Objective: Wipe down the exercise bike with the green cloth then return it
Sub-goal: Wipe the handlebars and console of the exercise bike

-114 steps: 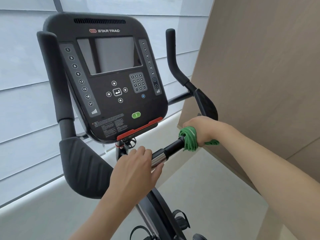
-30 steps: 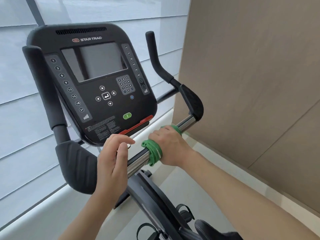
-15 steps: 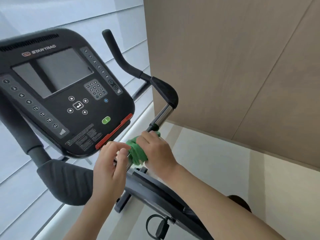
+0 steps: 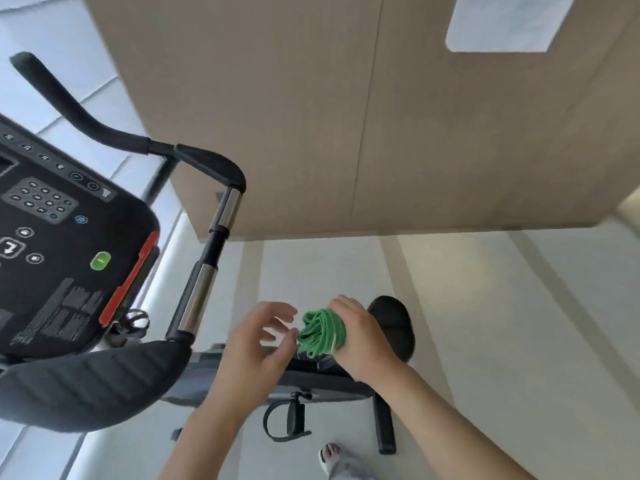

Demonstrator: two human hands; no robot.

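While standing beside the black upright exercise bike (image 4: 86,386), held the crumpled green microfibre cloth (image 4: 322,332) bunched into a tight wad in the right hand (image 4: 363,344). Curled the right fingers (image 4: 341,303) over the top and far side of the wad, palm behind it, so that the loose folds stuck out leftward past the fingertips. Had the cloth in mid-air, apart from every part of the bike, above the dark grey frame beam (image 4: 311,379) and to the right of the chrome-and-black handlebar tube (image 4: 199,296).

Held the left hand (image 4: 252,351) just beside the cloth's left edge, gripping nothing, its fingers (image 4: 280,311) loosely bent and spread, with the thumb and forefinger tips nearest the green folds. Could not tell through the motion blur whether those tips touched the fabric or stopped just short of it.

Looked down past both bare forearms at a black looped pedal strap (image 4: 287,424) under the frame beam and at a foot in a pale slipper (image 4: 332,459) on the light tiled floor (image 4: 485,341). Had the black button-covered console (image 4: 69,271), with its round green key and red strip, off to the left, and the tan wood-panelled wall (image 4: 346,116) straight ahead.
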